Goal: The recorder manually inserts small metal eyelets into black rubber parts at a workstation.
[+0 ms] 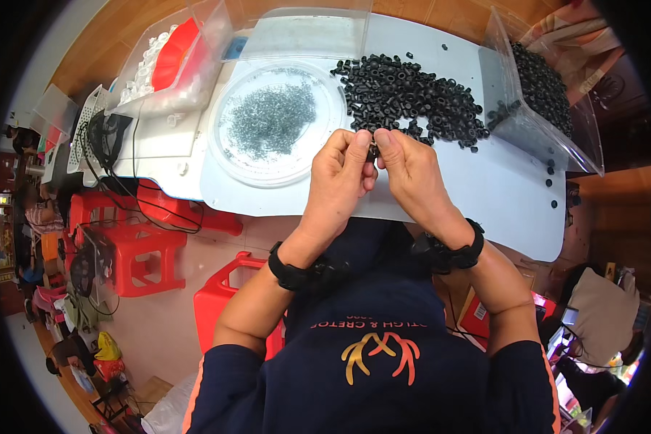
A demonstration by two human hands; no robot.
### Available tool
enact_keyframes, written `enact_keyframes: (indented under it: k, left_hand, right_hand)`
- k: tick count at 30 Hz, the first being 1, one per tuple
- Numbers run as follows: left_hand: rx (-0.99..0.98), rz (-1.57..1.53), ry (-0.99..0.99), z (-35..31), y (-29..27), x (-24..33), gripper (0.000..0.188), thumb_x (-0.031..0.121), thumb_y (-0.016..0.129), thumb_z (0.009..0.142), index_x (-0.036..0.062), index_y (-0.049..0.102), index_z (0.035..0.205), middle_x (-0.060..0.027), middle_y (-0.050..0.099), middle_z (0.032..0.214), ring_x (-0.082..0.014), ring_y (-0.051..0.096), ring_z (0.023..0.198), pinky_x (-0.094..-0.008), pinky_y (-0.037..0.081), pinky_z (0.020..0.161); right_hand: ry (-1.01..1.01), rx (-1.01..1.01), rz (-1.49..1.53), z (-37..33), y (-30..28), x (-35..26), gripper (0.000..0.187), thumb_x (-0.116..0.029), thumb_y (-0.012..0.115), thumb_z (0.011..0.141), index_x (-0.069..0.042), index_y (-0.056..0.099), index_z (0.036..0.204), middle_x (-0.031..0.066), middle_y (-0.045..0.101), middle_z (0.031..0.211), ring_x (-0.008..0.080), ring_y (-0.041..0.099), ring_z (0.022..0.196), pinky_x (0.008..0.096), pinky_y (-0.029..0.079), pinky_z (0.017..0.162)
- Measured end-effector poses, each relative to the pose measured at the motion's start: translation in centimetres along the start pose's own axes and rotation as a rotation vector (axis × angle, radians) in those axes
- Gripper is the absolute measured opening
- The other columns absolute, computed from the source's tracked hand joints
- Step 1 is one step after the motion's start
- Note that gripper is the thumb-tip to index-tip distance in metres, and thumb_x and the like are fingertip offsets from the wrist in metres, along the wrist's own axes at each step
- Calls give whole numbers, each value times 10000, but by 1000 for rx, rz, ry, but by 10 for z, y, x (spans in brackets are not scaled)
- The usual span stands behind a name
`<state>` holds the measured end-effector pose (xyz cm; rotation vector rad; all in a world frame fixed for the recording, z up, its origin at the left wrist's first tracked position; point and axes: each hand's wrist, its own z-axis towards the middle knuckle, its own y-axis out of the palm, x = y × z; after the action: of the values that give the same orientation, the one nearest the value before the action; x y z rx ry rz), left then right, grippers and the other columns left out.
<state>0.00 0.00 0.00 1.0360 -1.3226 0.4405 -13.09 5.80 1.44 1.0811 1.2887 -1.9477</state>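
My left hand (338,173) and my right hand (418,177) meet over the near edge of the white table, thumbs side by side. Between their fingertips is a small black plastic piece (372,153), mostly covered by the fingers. Both hands are closed in a pinch on it. Just beyond them spreads a heap of small black ring-shaped pieces (405,87). To the left of the heap, a round clear tray (233,172) holds a layer of tiny shiny grey bits (275,119), too small to name.
A clear bin (513,123) with more black pieces lies tipped at the table's right end. At the far left stands a clear box (141,108) of white parts and a red dish (175,58). Dark cables hang over the left edge, above red stools (141,253).
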Motion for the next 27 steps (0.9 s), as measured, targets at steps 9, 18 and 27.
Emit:
enact_keyframes:
  k: [9,18,27]
  left_hand:
    - [-67,-345,-241,2,-7,3,267,315,526,1020,66,555,927,-17,550,746,-115,520,638,-218,395,534]
    - [-121,-411,-231,1,-14,2,244,284,533,1015,51,584,965,-21,558,735,-133,532,629,-224,402,525]
    - [-172,-348,-212,0,-16,-3,257,291,534,1020,44,605,1016,-8,577,724,-89,563,616,-202,425,519]
  right_hand:
    - [242,-167,257,1,-17,-6,337,-304,558,1002,9,628,897,41,644,741,80,561,672,290,445,563]
    - [285,-286,528,-1,-30,-10,228,-157,616,963,-3,642,1129,44,644,924,93,599,811,247,533,671]
    - [217,-202,562,-4,-24,-8,221,-76,677,903,-21,672,1117,66,684,957,122,642,877,255,538,700]
